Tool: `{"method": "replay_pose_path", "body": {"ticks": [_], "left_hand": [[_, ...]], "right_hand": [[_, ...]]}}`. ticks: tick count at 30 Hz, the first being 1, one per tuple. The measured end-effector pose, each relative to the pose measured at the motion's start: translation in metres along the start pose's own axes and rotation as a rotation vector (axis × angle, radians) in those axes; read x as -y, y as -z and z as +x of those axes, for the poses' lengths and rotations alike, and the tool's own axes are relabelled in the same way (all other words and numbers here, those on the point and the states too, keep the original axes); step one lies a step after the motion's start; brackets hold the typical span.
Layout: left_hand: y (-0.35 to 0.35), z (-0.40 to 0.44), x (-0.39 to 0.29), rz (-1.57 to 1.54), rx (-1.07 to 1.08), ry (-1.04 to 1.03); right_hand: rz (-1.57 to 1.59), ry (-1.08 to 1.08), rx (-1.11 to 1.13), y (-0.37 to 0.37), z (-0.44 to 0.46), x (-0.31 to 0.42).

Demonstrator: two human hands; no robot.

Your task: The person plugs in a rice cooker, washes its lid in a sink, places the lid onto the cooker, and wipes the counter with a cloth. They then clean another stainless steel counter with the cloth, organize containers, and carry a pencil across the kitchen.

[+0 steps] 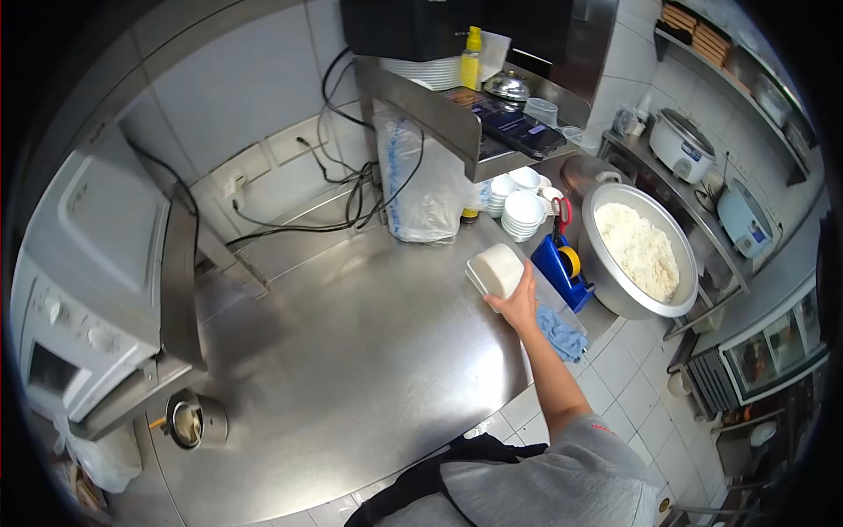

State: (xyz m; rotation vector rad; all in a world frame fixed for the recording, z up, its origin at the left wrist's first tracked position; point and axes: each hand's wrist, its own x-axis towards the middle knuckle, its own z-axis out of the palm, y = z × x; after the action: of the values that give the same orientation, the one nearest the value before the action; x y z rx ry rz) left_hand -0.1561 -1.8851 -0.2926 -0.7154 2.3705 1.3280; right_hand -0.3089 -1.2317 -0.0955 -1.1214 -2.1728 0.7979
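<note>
At the steel desk [334,351], beside the blue tape dispenser [559,274], the white container [499,269] is held by the right hand [520,306], fingers [528,279] curved around its side, presumably for steadiness; the left hand's grip cannot be told

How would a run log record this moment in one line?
right hand: holding whitish container over steel counter | left hand: out of view | nearby: blue tape dispenser, blue cloth, large bowl of rice
</note>
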Motion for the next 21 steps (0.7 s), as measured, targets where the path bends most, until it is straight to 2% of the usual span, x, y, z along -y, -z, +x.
{"method": "replay_pose_path", "body": {"ticks": [3,5,7,8,9,11,12,14,16,18,21], "left_hand": [[0.006,-0.014,0.035,-0.049,-0.032,-0.006],[0.005,-0.024,0.065,-0.099,-0.049,-0.034],[-0.004,-0.035,0.09,-0.133,-0.076,-0.048],[-0.009,-0.039,0.102,-0.01,-0.136,-0.085],[-0.012,-0.046,0.113,-0.141,-0.139,-0.061],[-0.012,-0.068,0.117,-0.272,-0.157,-0.035],[-0.014,-0.078,0.123,-0.287,-0.195,-0.012],[-0.019,-0.099,0.129,-0.29,-0.256,0.028],[-0.017,-0.122,0.121,-0.268,-0.309,0.051],[-0.016,-0.136,0.147,-0.014,-0.228,0.153],[-0.016,-0.151,0.157,-0.025,-0.196,0.244]], "right_hand": [[0.083,0.234,-0.021,-0.017,-0.011,0.0],[0.182,0.441,0.02,-0.022,-0.033,0.024],[0.354,0.471,0.198,-0.028,-0.079,0.067],[0.45,0.461,0.31,-0.034,-0.107,0.086],[0.535,0.441,0.421,-0.045,-0.132,0.104],[0.614,0.625,0.641,-0.07,-0.186,0.141],[0.494,0.753,0.66,-0.073,-0.214,0.166],[0.262,0.739,0.783,-0.101,-0.262,0.201],[0.164,0.727,0.774,-0.132,-0.299,0.234],[0.148,0.667,0.731,-0.158,-0.33,0.268],[0.077,0.611,0.826,-0.196,-0.374,0.31]]}}
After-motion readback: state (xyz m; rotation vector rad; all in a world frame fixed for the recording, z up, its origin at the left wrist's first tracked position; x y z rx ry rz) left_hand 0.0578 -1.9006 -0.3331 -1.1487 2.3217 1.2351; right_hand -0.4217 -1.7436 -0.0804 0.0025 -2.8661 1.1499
